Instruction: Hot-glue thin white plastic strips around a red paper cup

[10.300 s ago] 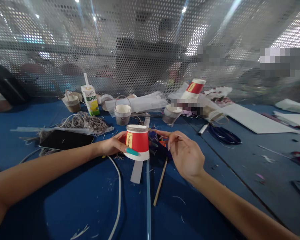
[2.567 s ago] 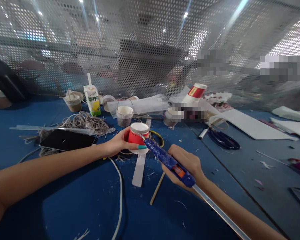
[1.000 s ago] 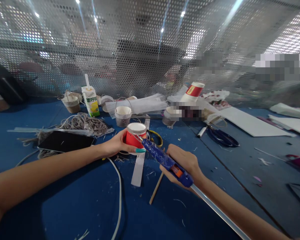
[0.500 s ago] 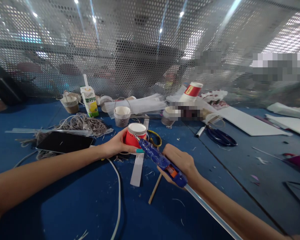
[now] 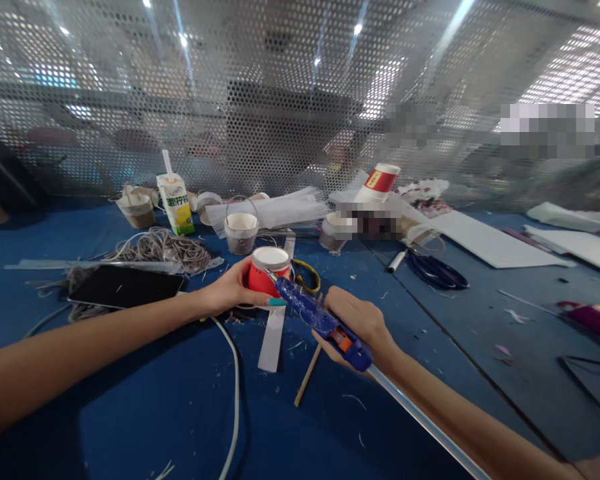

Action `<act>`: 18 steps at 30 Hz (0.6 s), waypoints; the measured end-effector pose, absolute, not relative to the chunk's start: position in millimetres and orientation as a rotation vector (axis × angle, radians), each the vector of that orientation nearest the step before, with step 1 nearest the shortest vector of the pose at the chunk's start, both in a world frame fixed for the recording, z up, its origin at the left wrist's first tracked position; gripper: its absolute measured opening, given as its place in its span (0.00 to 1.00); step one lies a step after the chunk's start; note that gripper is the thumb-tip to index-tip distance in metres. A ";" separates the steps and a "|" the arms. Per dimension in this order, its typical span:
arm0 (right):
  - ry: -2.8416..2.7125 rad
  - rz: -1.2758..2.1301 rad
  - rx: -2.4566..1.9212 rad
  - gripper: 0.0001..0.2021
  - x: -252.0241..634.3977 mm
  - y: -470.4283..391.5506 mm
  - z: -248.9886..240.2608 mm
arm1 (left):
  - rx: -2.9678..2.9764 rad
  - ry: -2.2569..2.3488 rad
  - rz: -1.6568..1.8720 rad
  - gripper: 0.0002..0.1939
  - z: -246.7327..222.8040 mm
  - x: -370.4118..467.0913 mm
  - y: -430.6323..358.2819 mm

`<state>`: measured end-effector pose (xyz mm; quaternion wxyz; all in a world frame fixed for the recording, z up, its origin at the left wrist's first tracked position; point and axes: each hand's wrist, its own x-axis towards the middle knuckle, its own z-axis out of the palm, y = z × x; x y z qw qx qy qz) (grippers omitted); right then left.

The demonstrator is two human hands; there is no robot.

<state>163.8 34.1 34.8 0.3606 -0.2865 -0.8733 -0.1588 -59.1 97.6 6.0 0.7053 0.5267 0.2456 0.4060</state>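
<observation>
Red paper cup: located over the blue surface, ahead of you, white end uppermost. Whether its underside bears on the surface cannot be told.

Largest item in use: the blue glue gun, a clear glue stick running from its rear. Judged stiff and the heavier of the two held items, with that long stick likely to drag at the tail. Your right hand has its fingers closed about the grip; their exact placement is partly hidden. Sound place to hold it; keep clear of the metal nozzle, which may be hot.

Cup body: judged very light, thin-walled and smooth, liable to dent or skid under a hard push. Your left hand pinches it, thumb low across the near side, the other fingers mostly hidden behind. Recommended hold: low on the red wall, light and even, away from the nozzle.

Grey band around the top edge: appears soft; avoid gripping there. The nozzle tip lies at or just beside it; contact cannot be confirmed.
</observation>
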 end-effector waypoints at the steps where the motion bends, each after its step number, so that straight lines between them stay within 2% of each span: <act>1: -2.253 -0.409 -0.732 0.06 164.0 34.2 34.7 | 1.171 0.546 0.902 0.31 5.7 -59.2 97.6; 18: -2.256 -0.471 -0.736 0.08 165.1 35.5 35.6 | 1.149 0.477 0.877 0.32 5.7 -61.8 97.4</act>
